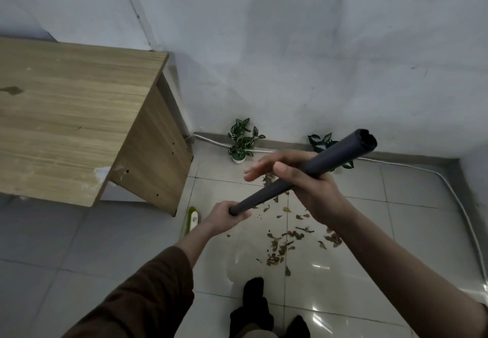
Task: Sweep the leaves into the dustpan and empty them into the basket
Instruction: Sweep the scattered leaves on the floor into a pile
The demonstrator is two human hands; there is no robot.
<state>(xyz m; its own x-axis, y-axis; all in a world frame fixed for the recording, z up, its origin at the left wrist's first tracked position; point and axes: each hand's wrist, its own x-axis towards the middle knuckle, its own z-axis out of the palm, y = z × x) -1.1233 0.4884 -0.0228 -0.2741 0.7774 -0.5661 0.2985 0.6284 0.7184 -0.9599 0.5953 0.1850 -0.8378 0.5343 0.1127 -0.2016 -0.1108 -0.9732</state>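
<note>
My left hand (227, 215) is gripping the broom handle (266, 193) tight, my right hand (313, 191) is thumb-hooking it with fingers loose. I'm thinking short, low strokes toward the leaves (277, 248) at lower centre.

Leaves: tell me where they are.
Head view: the leaves lie scattered on the floor tiles right of centre, between the feet and the potted plants.
</note>
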